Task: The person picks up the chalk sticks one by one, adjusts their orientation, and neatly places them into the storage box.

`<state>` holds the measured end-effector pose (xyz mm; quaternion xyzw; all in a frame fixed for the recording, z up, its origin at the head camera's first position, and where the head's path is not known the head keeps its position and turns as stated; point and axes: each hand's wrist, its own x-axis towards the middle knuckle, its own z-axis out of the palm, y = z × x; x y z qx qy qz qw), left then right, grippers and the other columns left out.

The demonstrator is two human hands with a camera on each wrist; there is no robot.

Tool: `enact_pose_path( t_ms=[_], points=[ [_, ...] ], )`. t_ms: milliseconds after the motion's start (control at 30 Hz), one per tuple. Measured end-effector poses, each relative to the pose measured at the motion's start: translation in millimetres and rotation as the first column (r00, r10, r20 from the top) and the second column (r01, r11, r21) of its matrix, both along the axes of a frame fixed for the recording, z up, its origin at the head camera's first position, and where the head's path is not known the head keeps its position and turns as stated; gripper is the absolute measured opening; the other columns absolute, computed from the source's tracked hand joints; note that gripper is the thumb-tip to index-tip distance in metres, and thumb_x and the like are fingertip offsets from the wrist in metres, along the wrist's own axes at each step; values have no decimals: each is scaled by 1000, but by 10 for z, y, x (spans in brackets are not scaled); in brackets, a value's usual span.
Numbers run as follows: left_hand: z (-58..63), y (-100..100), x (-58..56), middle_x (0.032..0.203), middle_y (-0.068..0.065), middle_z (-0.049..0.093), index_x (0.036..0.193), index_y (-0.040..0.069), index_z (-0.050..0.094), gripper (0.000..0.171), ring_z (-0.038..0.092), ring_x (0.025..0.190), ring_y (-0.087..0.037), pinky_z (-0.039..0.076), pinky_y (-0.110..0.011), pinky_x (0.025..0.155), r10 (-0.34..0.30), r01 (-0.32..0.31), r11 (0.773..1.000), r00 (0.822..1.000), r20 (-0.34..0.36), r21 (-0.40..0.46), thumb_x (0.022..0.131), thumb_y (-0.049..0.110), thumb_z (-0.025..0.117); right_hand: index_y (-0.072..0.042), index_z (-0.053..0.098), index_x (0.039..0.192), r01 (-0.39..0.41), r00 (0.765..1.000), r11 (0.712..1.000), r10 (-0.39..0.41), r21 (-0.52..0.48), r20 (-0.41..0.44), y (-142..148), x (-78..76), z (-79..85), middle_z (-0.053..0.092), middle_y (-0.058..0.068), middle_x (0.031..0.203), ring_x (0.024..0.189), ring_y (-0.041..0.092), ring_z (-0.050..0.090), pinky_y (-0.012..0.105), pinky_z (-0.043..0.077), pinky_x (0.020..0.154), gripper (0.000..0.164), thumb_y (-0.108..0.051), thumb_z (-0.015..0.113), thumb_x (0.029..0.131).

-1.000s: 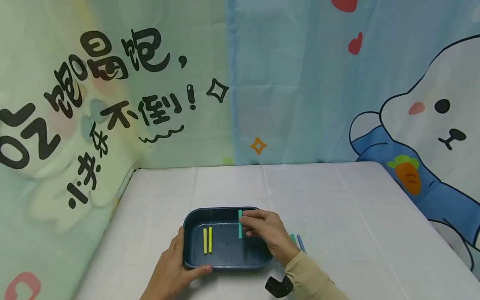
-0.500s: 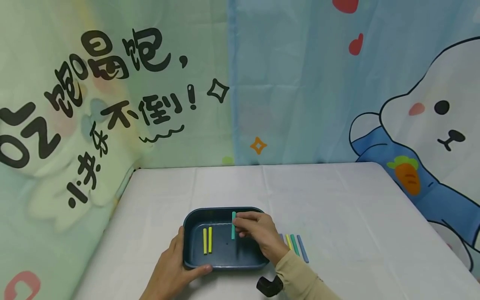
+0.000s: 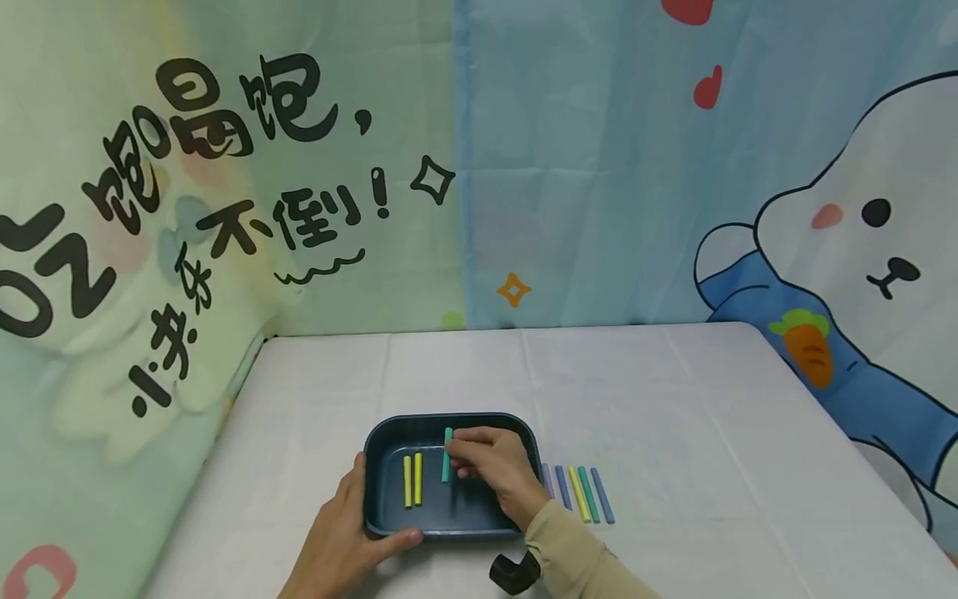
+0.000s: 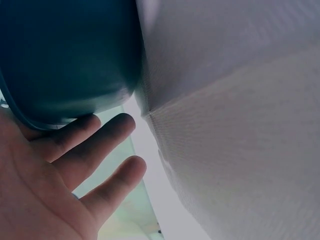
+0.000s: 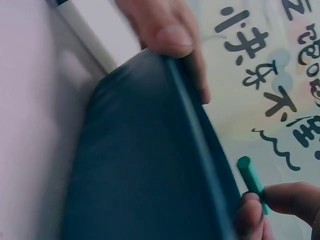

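A dark blue rectangular tray (image 3: 471, 520) stands on the white tabletop. My left hand (image 3: 348, 524) steadies its near left corner, thumb along the front rim and the other fingers fairly straight by the left wall. In the left wrist view, the spread fingers (image 4: 95, 150) lie at the tray's underside and edge. Over the tray, my right hand (image 3: 497, 466) pinches a slim round green stick (image 3: 446, 453) between thumb and fingertips. That green stick (image 5: 248, 172) shows its round end in the right wrist view. Two yellow sticks (image 3: 413, 481) lie side by side in the tray, left of the green one.
Right of the tray, several coloured sticks (image 3: 584, 495) lie in a row on the white tablecloth (image 3: 674, 449), partly behind the right wrist. A black device (image 3: 515, 574) sits at that wrist. Printed curtains (image 3: 584, 166) hang behind and left of the table.
My right hand has carried the green stick leftward over the tray, closer to the yellow pair. More of the row of sticks on the table now shows. The left hand stays in place.
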<state>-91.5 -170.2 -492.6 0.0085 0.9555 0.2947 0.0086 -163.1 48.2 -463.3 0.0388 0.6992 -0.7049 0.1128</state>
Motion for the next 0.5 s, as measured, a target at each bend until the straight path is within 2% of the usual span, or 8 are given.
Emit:
enact_pose_path(
  t_ms=[133, 500],
  points=[
    [-19, -7, 2, 153, -23, 42, 160, -2, 16, 135, 54, 128, -38, 47, -52, 102, -1, 1, 1000, 1000, 0, -1, 70, 81, 72, 6, 71, 114, -24, 1000, 999, 24, 36, 2, -51, 5, -38, 73, 8, 87, 72, 16, 68, 29, 57, 68, 32, -11, 78, 87],
    [-15, -25, -10, 152, -22, 43, 160, -2, 16, 135, 55, 126, -37, 48, -51, 101, -8, 8, 1000, 1000, -10, 0, 70, 80, 72, 8, 70, 115, -67, 997, 996, 66, 55, 28, -164, -6, -81, 72, 9, 89, 72, 14, 67, 27, 57, 66, 34, -10, 77, 87]
  ],
)
